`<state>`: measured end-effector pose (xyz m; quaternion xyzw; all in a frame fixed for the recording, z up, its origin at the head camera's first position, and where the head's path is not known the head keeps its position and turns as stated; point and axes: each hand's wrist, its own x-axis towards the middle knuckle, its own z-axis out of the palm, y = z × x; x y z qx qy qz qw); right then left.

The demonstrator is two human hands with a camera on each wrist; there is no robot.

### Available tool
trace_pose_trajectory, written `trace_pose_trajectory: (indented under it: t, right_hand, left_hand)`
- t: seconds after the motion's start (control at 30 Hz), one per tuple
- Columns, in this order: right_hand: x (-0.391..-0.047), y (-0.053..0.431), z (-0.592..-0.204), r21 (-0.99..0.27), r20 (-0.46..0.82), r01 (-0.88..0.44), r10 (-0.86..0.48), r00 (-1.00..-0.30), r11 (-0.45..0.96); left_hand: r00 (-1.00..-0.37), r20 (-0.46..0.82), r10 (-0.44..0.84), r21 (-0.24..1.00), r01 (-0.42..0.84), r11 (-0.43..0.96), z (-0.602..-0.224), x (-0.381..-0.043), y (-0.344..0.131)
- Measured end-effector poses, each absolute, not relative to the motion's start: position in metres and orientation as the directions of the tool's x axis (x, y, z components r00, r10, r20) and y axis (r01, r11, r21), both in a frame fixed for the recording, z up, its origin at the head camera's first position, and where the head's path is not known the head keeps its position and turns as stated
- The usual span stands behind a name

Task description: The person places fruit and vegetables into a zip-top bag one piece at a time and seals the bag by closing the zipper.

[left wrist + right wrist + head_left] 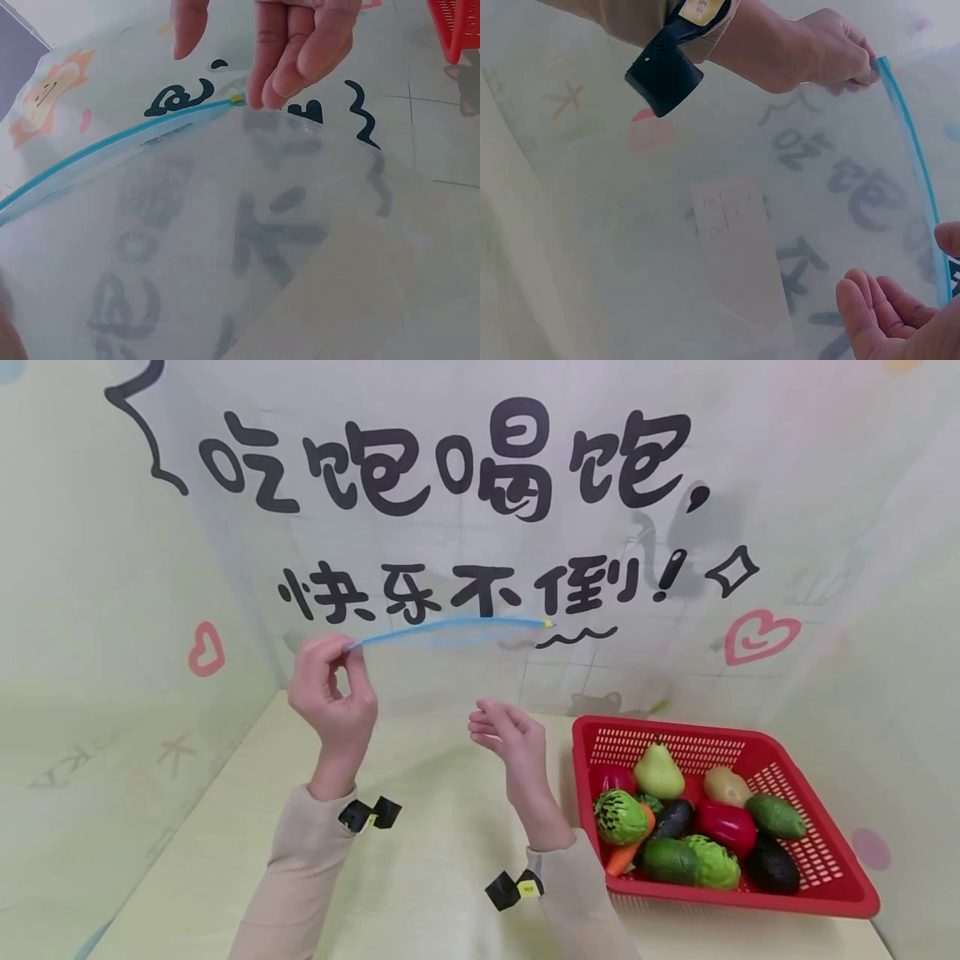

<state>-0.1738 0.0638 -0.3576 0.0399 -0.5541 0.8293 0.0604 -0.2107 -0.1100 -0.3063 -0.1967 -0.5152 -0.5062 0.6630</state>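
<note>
A large clear zip bag (187, 247) hangs in front of me, its blue zip strip (450, 622) running along the top edge. My left hand (333, 710) pinches the strip's left end between thumb and fingers. At the right end of the strip is a yellow slider (548, 624). My right hand (519, 747) is below and to the left of the slider in the head view, fingers extended and holding nothing. In the right wrist view, a pale panel with faint markings (739, 255) shows on the bag; the thumb and fingers of the right hand (907, 326) are apart.
To the right on the table (420, 860) stands a red basket (750, 906) with several fruits and vegetables, among them a pear (658, 772), a carrot (624, 857) and an avocado (772, 866). Behind is a curtain (465, 543) with large black writing.
</note>
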Motion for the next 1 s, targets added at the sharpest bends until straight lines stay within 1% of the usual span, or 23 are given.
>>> trace_pose_trajectory:
  t: [0.1, 0.23, 0.37, 0.57, 0.67, 0.73, 0.8, 0.87, 0.9, 0.93, 1.0]
  right_hand:
    - [-0.170, 0.065, -0.356, -0.898, 0.134, -0.141, 0.045, -0.990, -0.417]
    - [-0.166, 0.067, -0.359, -0.883, 0.083, -0.090, 0.035, -0.996, -0.460]
    - [-0.167, 0.071, -0.368, -0.869, 0.025, -0.054, 0.065, -0.998, -0.493]
    - [-0.165, 0.079, -0.384, -0.881, -0.034, -0.008, 0.080, -0.996, -0.474]
    - [-0.163, 0.081, -0.393, -0.868, -0.067, 0.018, 0.081, -0.995, -0.496]
    - [-0.162, 0.083, -0.399, -0.860, -0.087, 0.034, 0.081, -0.993, -0.509]
    - [-0.161, 0.084, -0.407, -0.859, -0.105, 0.050, 0.081, -0.991, -0.510]
    - [-0.160, 0.085, -0.415, -0.869, -0.119, 0.064, 0.080, -0.990, -0.491]
    - [-0.160, 0.085, -0.419, -0.875, -0.128, 0.073, 0.084, -0.988, -0.478]
    - [-0.159, 0.085, -0.423, -0.883, -0.137, 0.083, 0.086, -0.987, -0.462]
    - [-0.157, 0.085, -0.431, -0.899, -0.153, 0.102, 0.089, -0.984, -0.426]
  left_hand:
    - [0.011, 0.901, -0.434, 0.198, 0.879, 0.434, -0.315, -0.206, -0.105]
    - [0.051, 0.939, -0.341, 0.115, 0.885, 0.451, -0.334, -0.198, -0.098]
    - [0.058, 0.966, -0.253, 0.057, 0.903, 0.425, -0.351, -0.186, -0.092]
    - [0.072, 0.989, -0.127, -0.018, 0.922, 0.387, -0.364, -0.169, -0.086]
    - [0.080, 0.995, -0.056, -0.057, 0.942, 0.332, -0.368, -0.160, -0.085]
    - [0.071, 0.997, 0.002, -0.069, 0.959, 0.276, -0.375, -0.156, -0.086]
    - [0.044, 0.997, 0.069, -0.059, 0.971, 0.230, -0.386, -0.153, -0.088]
    - [-0.012, 0.988, 0.154, -0.021, 0.978, 0.209, -0.398, -0.150, -0.092]
    - [-0.056, 0.976, 0.209, 0.012, 0.978, 0.208, -0.403, -0.148, -0.095]
    - [-0.116, 0.955, 0.274, 0.057, 0.975, 0.215, -0.409, -0.145, -0.097]
    - [-0.250, 0.880, 0.404, 0.155, 0.955, 0.253, -0.417, -0.140, -0.100]
